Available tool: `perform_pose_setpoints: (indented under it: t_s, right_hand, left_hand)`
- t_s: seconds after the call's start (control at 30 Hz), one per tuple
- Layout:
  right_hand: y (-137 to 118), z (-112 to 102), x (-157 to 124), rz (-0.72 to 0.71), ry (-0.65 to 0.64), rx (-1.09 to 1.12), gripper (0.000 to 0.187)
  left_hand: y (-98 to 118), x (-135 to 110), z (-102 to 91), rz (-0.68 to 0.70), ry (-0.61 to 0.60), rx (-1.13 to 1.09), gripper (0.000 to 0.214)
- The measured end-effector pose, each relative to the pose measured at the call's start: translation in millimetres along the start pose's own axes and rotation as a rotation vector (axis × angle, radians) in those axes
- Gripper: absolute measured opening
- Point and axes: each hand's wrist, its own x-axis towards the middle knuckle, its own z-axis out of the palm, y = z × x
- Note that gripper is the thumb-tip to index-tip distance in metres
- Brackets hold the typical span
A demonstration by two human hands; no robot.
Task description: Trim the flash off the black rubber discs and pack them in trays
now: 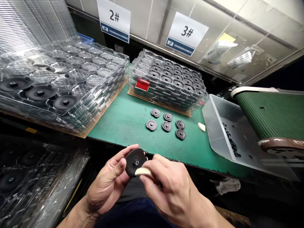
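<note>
Head view, and both hands are busy. Left grip (110, 182) has a black disc (131, 162) pinched by its rim, thumb on the left side of the face, fingers wrapped round behind with a few tips poking out past the far side. So the disc sits right at the fingertips, tilted, the face with the little central hub turned up toward the camera. It's held just off the near edge of the desk (118, 122).

Right grip (171, 182) is clamped on a small pale piece (144, 172), thumb underneath and fingers on top, with the end sticking out over the disc's lower right rim. Looks like it's touching, but hard to swear to it.

Past the hands, six more discs (167, 127) lie loose mid-desk. Another pale wedge (201, 127) is toward the desk's right end, just beside a clear bin (217, 133). One clear tray stack (163, 98) stands by the far edge, and a bigger stack (91, 109) takes the left end.
</note>
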Motion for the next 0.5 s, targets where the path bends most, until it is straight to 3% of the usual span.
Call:
perform_pose_setpoints:
  t_s: [0.1, 0.3, 0.5]
  right_hand:
    - [0.3, 0.4, -1.3, 0.038, 0.055, -0.084, 0.016]
    - [3.3, 1.0, -1.4, 0.019, 0.002, -0.171, 0.018]
    - [-0.2, -1.8, 0.8, -0.080, -0.038, -0.322, 0.013]
  left_hand:
    - [1.5, -1.0, 0.7, -0.039, 0.016, 0.006, 0.041]
    - [0.8, -0.7, 0.2, -0.074, 0.054, 0.043, 0.039]
    - [-3.9, -2.5, -6.9, -0.186, -0.029, 0.109, 0.041]
